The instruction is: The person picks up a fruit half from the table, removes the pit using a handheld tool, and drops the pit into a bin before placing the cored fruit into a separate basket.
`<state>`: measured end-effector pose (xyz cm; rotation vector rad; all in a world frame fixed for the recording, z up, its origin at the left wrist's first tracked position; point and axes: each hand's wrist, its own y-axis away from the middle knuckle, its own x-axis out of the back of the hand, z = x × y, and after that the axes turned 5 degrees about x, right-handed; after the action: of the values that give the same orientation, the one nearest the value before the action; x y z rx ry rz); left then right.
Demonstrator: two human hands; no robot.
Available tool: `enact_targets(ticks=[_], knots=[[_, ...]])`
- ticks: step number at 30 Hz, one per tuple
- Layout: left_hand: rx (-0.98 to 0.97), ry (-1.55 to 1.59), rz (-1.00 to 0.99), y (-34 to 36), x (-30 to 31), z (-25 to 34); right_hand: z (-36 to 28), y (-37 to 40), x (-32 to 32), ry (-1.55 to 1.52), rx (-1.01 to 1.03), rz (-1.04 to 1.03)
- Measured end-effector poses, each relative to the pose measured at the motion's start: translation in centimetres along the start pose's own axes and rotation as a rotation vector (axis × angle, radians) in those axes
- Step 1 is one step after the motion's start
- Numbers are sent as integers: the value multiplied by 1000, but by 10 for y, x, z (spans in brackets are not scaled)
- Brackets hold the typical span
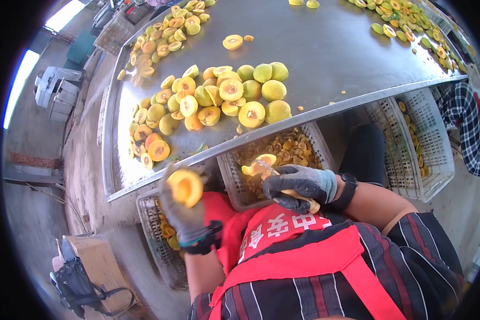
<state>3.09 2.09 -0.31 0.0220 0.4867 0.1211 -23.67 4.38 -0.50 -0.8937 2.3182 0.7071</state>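
My left hand (188, 213), gloved and smeared by motion, holds a yellow peach half (185, 188) with its cut, hollowed face up, left of a crate. My right hand (300, 185), in a grey-and-black glove, is closed around the wooden handle of a pitting tool (313, 205). The thin metal end of the tool points up and left, and a piece of yellow peach (258, 164) overlaps it in this view. Below lies a white crate (233, 186) with many brown-yellow pits and scraps (285, 146). Cut peaches (231, 89) sit in a pile on the metal table ahead.
The metal table (325, 53) has a raised rim (282, 129) just beyond my hands. More peach halves lie at its far left (170, 32) and far right (405, 21). Crates stand at left (173, 272) and right (432, 144). A person's checked sleeve (468, 122) is at far right.
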Motion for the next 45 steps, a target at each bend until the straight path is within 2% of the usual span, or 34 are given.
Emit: enact_targets(ticks=[1,2,4,5,6,7,8,9,10,11,13,16,19,21,23,24,25,26,27,29,30,32,33,35,36,37,38,39,41,45], knots=[[-38,-90,38,9,16,19,0,5,5,91,-4,59],[-171,-439,266,15,43,32,0,11,12,101,-8,43],[-17,-881,218,31,75,74,9,19,27,134,-19,84],[-20,-892,218,31,73,80,13,20,30,171,-41,122],[-18,-1064,240,33,72,84,12,20,30,78,-126,189],[-17,-1232,266,36,70,88,13,20,34,77,-126,177],[17,-1059,198,33,15,88,15,19,39,8,-143,172],[42,-1097,110,23,-11,81,13,18,44,-56,-157,169],[66,-1133,16,10,-32,73,9,17,45,46,-211,156],[15,-1188,-126,-8,-50,57,8,16,46,49,-202,154],[-86,-1348,-382,-49,-85,19,12,18,48,6,-52,132],[-153,-1543,-730,-104,-108,-34,5,30,40,-117,-34,193],[-131,-1681,-787,-125,-123,-61,3,34,41,-15,-18,215],[-162,-1708,-767,-126,-133,-61,0,34,44,-31,-104,243],[-32,-1894,-746,-122,-145,-53,9,24,54,78,-99,255],[-106,-1783,-682,-118,-141,-52,11,22,56,88,-112,245],[-102,-1780,-670,-113,-135,-48,13,22,58,202,3,233],[49,-1434,-530,-105,-128,-41,15,22,59,308,123,224],[186,-1085,-393,-93,-123,-32,13,23,59,304,120,225],[200,-453,-356,-65,-104,-19,2,26,53,182,74,204],[203,-454,-347,-53,-93,-17,-1,27,48,-24,72,168],[469,-38,-420,-32,-71,-14,-9,23,43,-92,41,77],[464,-40,-404,-22,-66,-17,-10,20,39,-162,17,-3],[559,187,-357,-6,-63,-35,-9,7,24,-215,32,-42],[557,188,-351,-5,-56,-43,-6,2,18,-173,16,75],[561,306,-464,-5,-49,-52,-4,-3,12,-130,0,194],[562,428,-577,-4,-44,-57,-1,-8,8,113,1,246],[564,433,-573,-3,-42,-56,7,-13,9,235,0,263],[635,396,-496,-3,-41,-49,13,-14,12,211,6,267],[610,362,-459,0,-39,-50,1,-12,-1,74,28,351]])
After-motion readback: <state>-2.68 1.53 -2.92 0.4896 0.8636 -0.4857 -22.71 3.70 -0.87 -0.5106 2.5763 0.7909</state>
